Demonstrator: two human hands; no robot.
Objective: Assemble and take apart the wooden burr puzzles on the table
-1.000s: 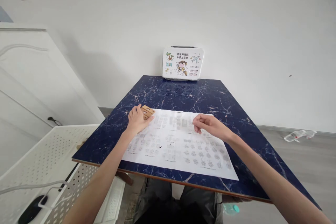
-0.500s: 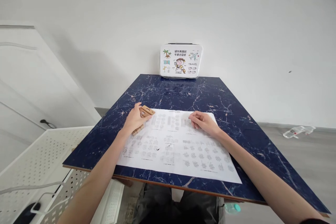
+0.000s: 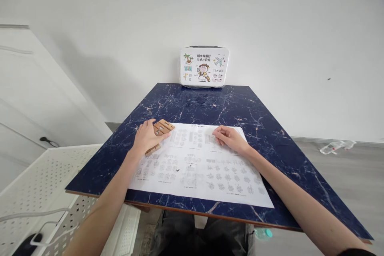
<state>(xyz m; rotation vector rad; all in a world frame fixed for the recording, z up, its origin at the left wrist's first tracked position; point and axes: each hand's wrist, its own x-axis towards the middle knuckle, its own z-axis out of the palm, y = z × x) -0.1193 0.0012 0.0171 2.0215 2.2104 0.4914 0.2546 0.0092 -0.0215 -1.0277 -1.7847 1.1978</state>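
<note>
Several light-brown wooden pieces with cut-out slots lie side by side at the upper left corner of a white sheet printed with small line diagrams. My left hand rests against them, thumb and fingers spread apart on either side, palm over part of the pieces. Another wooden part shows below the thumb. On the sheet's upper right, my right hand lies with its fingers loosely curled in; I see nothing in it.
The dark blue marbled table carries a white cartoon-printed case standing against the wall at its far edge. A white perforated cart with cables is at the left. Plastic bottles lie on the floor at the right.
My left hand has shifted slightly left and its fingers have spread, so more of the wooden pieces shows. My right hand stays in place on the sheet. The view has moved slightly.
</note>
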